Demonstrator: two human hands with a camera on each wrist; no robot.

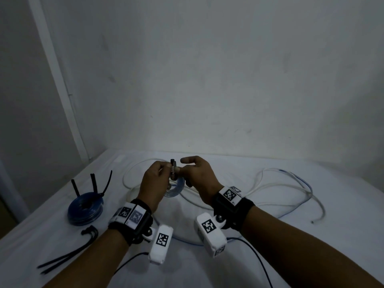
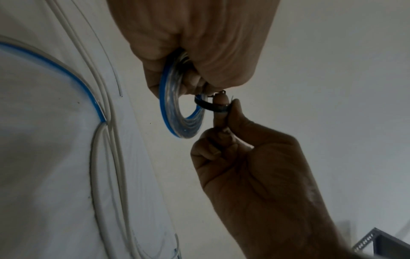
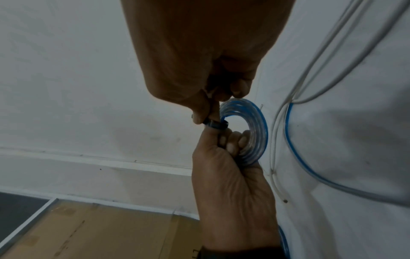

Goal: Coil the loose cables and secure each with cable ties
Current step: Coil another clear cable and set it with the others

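A small coil of clear, blue-striped cable [image 1: 177, 189] [image 2: 172, 108] [image 3: 251, 129] is held up above the white table between both hands. My left hand [image 1: 164, 171] [image 2: 190, 82] [image 3: 230, 140] grips one side of this coil with curled fingers. A black cable tie [image 1: 173, 164] [image 2: 211, 107] [image 3: 216, 124] is looped round the coil's strands. My right hand [image 1: 182, 170] [image 2: 224, 112] [image 3: 208, 112] pinches that tie beside the coil, its other fingers curled.
A dark blue coil [image 1: 85, 208] with black ties sticking up lies at the left. Loose black ties [image 1: 68, 252] lie near the front left. Loose white cable [image 1: 270, 183] and blue-striped cable [image 1: 301, 179] sprawl over the table's right. A cardboard box [image 3: 88, 233] sits below.
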